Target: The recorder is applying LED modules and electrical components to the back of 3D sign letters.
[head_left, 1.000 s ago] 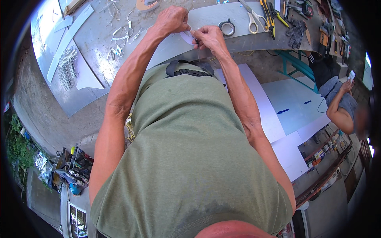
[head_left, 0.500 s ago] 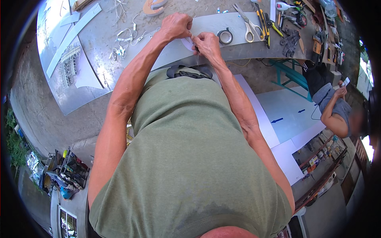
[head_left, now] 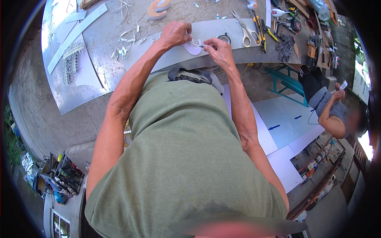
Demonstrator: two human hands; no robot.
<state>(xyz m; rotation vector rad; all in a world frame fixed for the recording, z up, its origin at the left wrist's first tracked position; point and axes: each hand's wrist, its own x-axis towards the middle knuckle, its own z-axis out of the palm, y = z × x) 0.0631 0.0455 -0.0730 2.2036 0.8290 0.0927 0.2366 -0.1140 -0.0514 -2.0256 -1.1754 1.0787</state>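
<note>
On the left, white wired modules (head_left: 126,40) lie on the table (head_left: 194,14). Then comes the left hand (head_left: 176,34), fingers curled; I cannot tell whether they pinch something. Between the 2 hands is a white curved piece (head_left: 192,49). The right hand (head_left: 220,50) pinches 1 small dark piece (head_left: 201,46), near black tape (head_left: 225,35) and scissors (head_left: 245,28).

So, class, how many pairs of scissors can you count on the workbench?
1: the scissors right of the tape roll; more may be hidden among the tools.
</note>
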